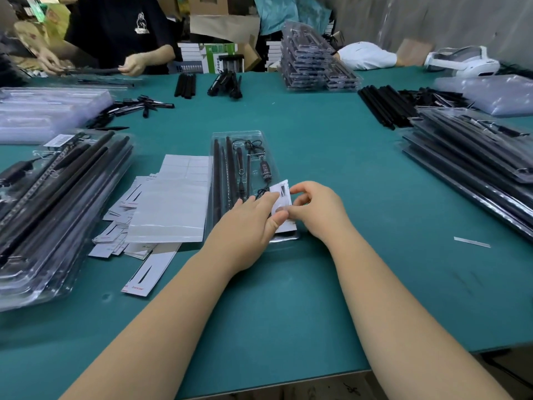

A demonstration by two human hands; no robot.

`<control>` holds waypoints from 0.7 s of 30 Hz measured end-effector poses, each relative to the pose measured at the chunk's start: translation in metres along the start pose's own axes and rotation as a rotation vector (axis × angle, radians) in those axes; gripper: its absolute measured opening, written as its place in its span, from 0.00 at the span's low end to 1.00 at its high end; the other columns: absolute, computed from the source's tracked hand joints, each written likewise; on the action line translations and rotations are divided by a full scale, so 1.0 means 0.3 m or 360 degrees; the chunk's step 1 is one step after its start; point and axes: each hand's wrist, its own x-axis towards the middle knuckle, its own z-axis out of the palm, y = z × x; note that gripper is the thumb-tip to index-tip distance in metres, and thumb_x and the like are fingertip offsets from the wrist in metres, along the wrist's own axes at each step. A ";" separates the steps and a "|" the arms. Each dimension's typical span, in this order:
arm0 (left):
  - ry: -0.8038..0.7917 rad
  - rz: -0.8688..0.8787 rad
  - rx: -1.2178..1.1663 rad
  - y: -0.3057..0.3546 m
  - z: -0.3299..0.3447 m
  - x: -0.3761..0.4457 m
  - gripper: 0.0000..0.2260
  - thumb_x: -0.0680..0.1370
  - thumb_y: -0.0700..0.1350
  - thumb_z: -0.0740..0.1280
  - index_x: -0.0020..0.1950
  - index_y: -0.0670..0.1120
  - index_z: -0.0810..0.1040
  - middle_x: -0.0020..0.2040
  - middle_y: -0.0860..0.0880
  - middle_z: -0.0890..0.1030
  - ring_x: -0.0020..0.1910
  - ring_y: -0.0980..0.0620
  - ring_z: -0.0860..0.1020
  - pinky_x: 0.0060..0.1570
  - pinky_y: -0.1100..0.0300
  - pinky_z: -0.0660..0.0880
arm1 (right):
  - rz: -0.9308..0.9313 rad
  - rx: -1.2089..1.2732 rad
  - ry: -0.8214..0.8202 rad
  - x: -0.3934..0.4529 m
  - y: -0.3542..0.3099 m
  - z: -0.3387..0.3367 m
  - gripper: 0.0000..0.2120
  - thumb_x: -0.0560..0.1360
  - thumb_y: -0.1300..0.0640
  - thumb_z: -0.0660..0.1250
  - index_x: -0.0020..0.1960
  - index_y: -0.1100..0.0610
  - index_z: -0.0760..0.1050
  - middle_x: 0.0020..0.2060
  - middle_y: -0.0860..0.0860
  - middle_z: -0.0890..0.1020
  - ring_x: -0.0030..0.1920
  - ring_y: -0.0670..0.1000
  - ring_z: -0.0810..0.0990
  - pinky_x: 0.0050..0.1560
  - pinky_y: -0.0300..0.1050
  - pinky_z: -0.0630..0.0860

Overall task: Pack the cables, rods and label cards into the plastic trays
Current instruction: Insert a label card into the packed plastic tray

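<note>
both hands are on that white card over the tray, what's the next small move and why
Probably lower the card flat into the near end of the tray and press it down. Both the left hand and the right hand pinch it above that end, and the rods and cable already lie in the tray.

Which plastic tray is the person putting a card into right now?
The single tray lying flat in the middle of the green table. Both hands, left hand and right hand, hold a white label card over its near end. The other trays sit in stacks.
</note>
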 end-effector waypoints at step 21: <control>-0.0021 -0.0049 -0.0096 -0.004 -0.003 -0.006 0.30 0.77 0.62 0.42 0.76 0.51 0.58 0.68 0.48 0.71 0.67 0.46 0.68 0.71 0.58 0.51 | 0.0405 0.0490 -0.0406 -0.025 -0.010 -0.060 0.06 0.77 0.61 0.65 0.42 0.59 0.79 0.29 0.51 0.74 0.25 0.45 0.69 0.24 0.36 0.68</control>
